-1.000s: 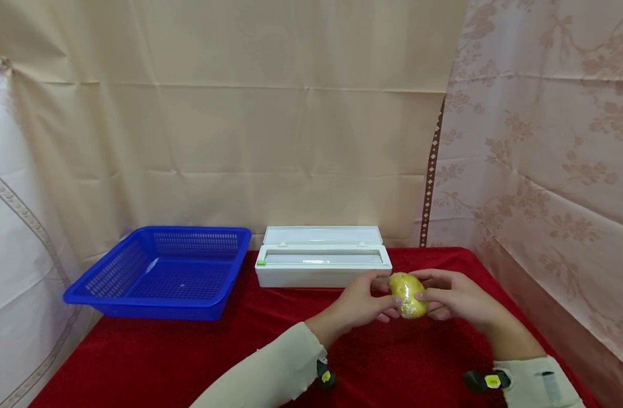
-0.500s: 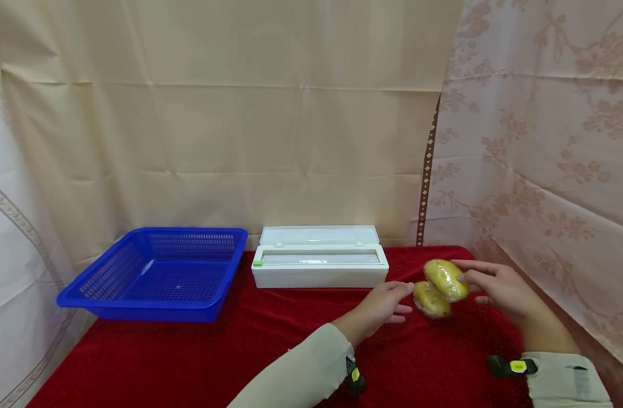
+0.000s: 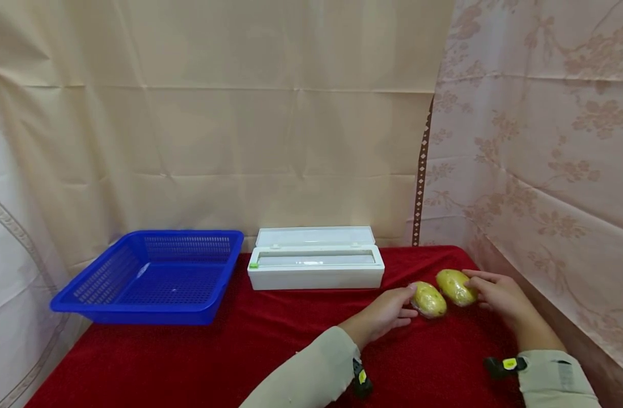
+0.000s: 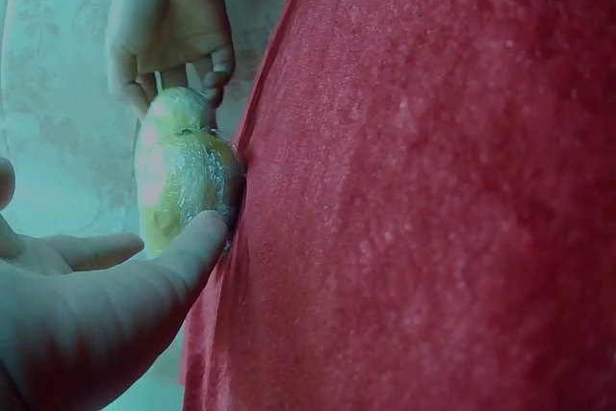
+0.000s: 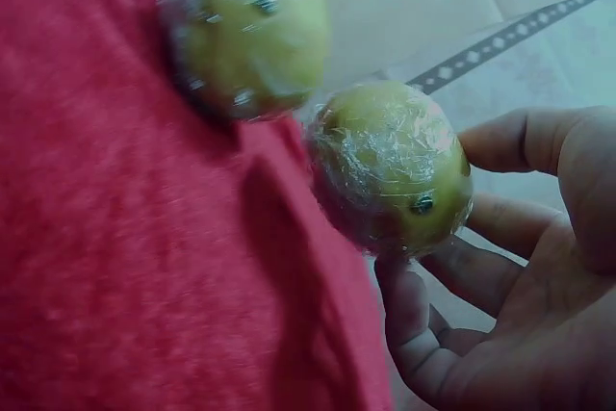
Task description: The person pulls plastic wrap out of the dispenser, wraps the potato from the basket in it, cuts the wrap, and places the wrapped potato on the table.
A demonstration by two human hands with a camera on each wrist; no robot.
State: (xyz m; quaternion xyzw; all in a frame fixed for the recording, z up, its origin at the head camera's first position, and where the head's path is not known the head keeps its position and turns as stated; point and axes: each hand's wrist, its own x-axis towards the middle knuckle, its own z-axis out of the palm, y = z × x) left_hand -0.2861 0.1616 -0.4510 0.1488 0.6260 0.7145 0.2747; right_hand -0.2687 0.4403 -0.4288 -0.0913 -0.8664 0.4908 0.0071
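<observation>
Two yellow potatoes wrapped in clear film are close together at the right of the red cloth. The left potato (image 3: 428, 300) lies on the cloth, and my left hand (image 3: 382, 314) touches its near left side with relaxed fingers. In the left wrist view, the left thumb (image 4: 197, 247) overlaps the film of that potato (image 4: 188, 190). My right hand (image 3: 502, 297) holds the right potato (image 3: 456, 287) from its right side. The right wrist view has the thumb and fingers of the right hand (image 5: 539, 267) around the edge of this potato (image 5: 395, 170).
A white cling film dispenser (image 3: 316, 277) with its lid raised stands at the back middle. Left of it is a blue plastic basket (image 3: 138, 309). Red cloth (image 3: 189, 362) covers the table, with a beige curtain (image 3: 270, 141) behind and a floral one (image 3: 556, 170) on the right.
The potatoes, overlapping half a second ago, now appear side by side. The right one is lower. My left hand has come up against the left potato, and the view has turned slightly right.
</observation>
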